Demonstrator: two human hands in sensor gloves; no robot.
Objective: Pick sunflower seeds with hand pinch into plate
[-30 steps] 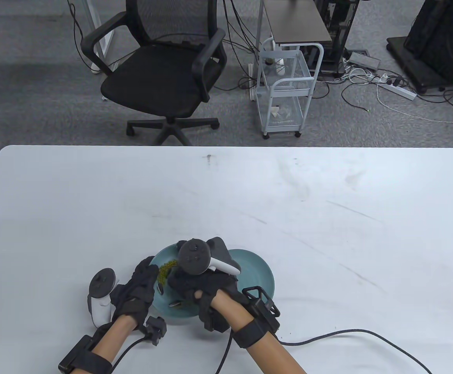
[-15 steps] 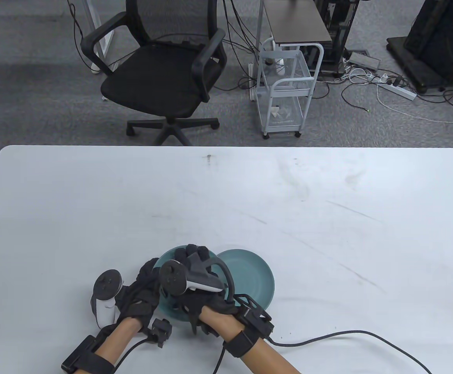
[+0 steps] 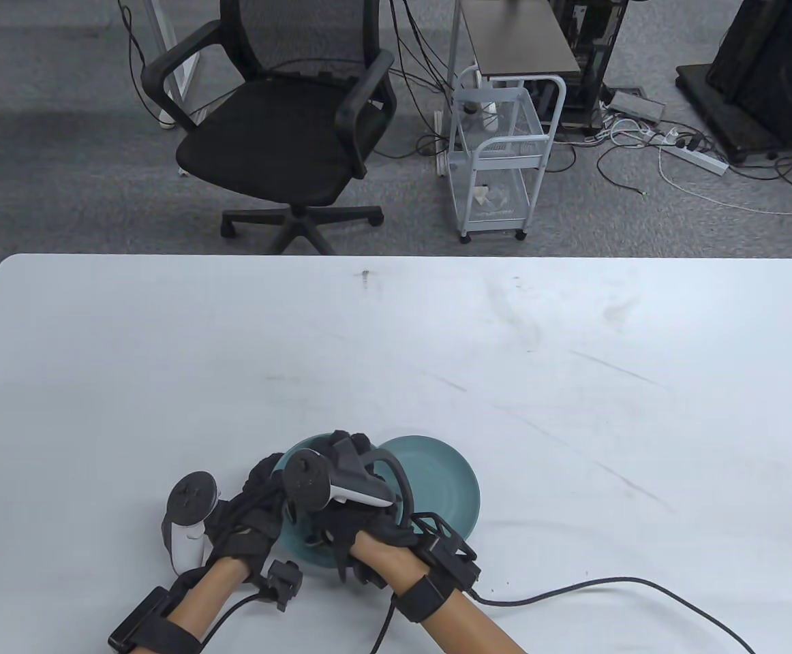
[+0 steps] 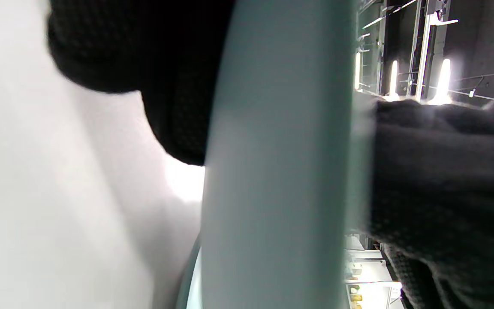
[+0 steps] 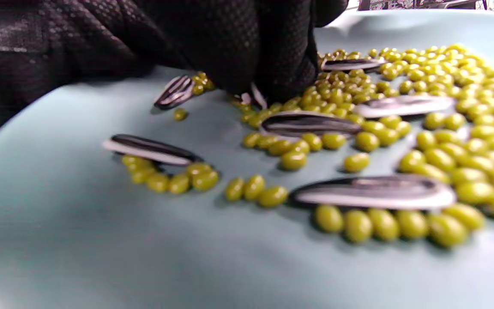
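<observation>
Sunflower seeds (image 5: 375, 192), striped black and white, lie scattered among small green beans (image 5: 440, 141) on the floor of a teal plate (image 3: 300, 545) near the table's front edge. Right hand (image 3: 355, 524) is down inside that plate; its fingertips (image 5: 272, 64) close on one seed (image 5: 255, 95) in a pinch, the seed's striped end showing just below the glove. Other seeds lie loose just beside the fingers.

Left hand (image 3: 246, 518) grips the plate's left rim: in the left wrist view the rim (image 4: 281, 171) runs between glove fabric on both sides.

A second teal plate (image 3: 444, 484) sits touching the first on its right; its visible part is bare.

White table (image 3: 573, 381), scuffed. A black cable (image 3: 607, 584) trails right from the right wrist. Beyond the table: black office chair (image 3: 280, 129), white wire cart (image 3: 498, 157).
</observation>
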